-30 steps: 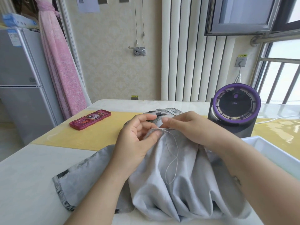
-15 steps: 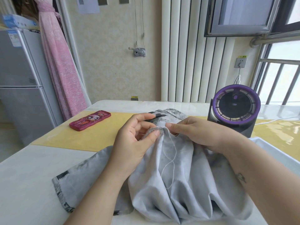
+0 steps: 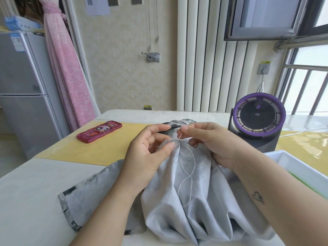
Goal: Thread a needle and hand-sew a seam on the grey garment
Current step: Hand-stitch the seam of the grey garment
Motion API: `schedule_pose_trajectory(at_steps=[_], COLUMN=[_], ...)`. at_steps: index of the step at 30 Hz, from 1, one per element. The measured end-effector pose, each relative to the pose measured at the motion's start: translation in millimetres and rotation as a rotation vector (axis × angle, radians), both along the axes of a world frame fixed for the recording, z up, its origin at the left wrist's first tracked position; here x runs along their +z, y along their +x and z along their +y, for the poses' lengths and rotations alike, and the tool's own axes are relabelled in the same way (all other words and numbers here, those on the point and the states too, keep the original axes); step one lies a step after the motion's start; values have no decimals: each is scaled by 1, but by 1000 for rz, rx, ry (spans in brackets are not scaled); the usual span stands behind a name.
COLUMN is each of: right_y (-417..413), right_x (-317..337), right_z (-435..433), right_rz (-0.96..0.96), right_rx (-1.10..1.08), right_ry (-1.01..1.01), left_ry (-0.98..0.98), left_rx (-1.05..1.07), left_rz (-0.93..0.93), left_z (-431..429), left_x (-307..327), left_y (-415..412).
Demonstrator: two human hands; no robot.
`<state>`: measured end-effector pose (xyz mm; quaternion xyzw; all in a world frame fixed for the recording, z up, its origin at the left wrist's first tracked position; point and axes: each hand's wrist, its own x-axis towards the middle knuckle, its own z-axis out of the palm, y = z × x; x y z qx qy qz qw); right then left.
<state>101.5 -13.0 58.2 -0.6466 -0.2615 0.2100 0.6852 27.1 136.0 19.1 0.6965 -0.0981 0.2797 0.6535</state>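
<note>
White table (image 3: 35,201) near the window | crumpled grey fabric garment (image 3: 186,219) heaped on it | left hand (image 3: 150,153) pinches its bunched edge | right hand (image 3: 209,141) pinches thin silver needle (image 3: 189,121) there, tilted up | white thread (image 3: 192,167) dangles

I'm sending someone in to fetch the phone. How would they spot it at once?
Start at the white table and find the yellow mat across it. The phone lies flat on the mat's left end, left of the grey garment. It is the only red-pink thing there, with a cartoon face on its case.
</note>
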Motion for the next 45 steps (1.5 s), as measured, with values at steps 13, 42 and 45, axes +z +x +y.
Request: schedule_pose_trajectory(at_steps=[13, 42, 45], right_y=[7, -7, -1], right_x=[5, -7, -5], right_z=[-8, 4, -3], right_rz=[-408, -1024, -1015], right_rx=[-420, -363, -315], right_ry=[-84, -539, -557], left_ry=[-50, 51, 81], left_rx=[-52, -29, -60], left_rz=[38, 81, 111], left_z=[2, 7, 6], left_x=[-1, 0, -1], left_y=[0, -2, -2])
